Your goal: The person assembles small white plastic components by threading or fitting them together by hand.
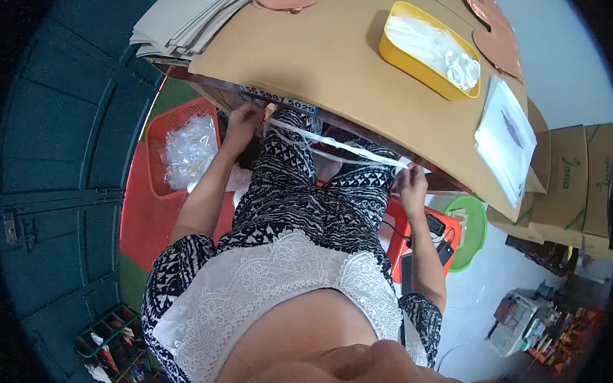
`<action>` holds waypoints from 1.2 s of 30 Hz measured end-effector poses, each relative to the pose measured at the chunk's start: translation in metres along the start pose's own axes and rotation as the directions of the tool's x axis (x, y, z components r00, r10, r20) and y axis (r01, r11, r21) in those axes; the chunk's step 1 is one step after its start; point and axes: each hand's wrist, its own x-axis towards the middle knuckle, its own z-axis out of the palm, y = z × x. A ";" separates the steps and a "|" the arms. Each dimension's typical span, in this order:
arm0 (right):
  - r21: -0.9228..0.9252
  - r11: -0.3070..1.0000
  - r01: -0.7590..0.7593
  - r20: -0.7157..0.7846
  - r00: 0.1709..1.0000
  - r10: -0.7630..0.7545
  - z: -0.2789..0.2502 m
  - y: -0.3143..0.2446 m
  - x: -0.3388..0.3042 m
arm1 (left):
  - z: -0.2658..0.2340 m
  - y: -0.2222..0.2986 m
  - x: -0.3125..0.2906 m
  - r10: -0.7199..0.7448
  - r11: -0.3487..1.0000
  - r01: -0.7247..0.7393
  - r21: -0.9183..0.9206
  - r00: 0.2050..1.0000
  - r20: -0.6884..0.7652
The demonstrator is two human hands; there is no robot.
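Note:
Several thin white ribbon-like strands (352, 148) stretch across my lap, just below the table's near edge. Their left end meets the closed fingers of my left hand (242, 126), where a small orange-brown bit (270, 110) also shows. At the other end, my right hand (412, 187) pinches the strands between thumb and fingers, lower and nearer to me. The strands hang slightly slack, with a thinner loop drooping beneath the main band. Whether they are ribbon, cord or plastic strip I cannot tell. My patterned trousers (280, 163) lie under them.
The brown table (311, 63) carries a yellow tub (419, 68) of white pieces, a paper stack (184, 18), printed sheets (505, 134) and copper-coloured pieces (497, 43). An orange basket (160, 166) of clear plastic stands left; a green basin (477, 231) and cardboard boxes (567, 180) stand right.

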 end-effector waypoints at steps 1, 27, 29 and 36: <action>0.000 1.000 0.002 0.000 1.000 -0.002 0.000 -0.013 0.000 | 0.003 0.009 0.000 0.051 0.998 -0.053 -0.032 0.997 -0.053; -0.290 0.897 0.333 0.127 0.943 -0.309 0.026 -0.041 -0.008 | 0.021 -0.039 -0.017 0.212 0.921 -0.217 0.323 0.976 0.052; -0.310 0.894 0.325 0.131 0.945 -0.299 0.026 -0.039 -0.007 | 0.016 -0.038 -0.016 0.275 0.919 -0.253 0.302 0.961 -0.033; -0.287 0.904 0.318 0.117 0.948 -0.297 0.025 -0.043 -0.008 | 0.018 -0.017 -0.024 0.176 0.925 -0.176 0.336 0.984 0.031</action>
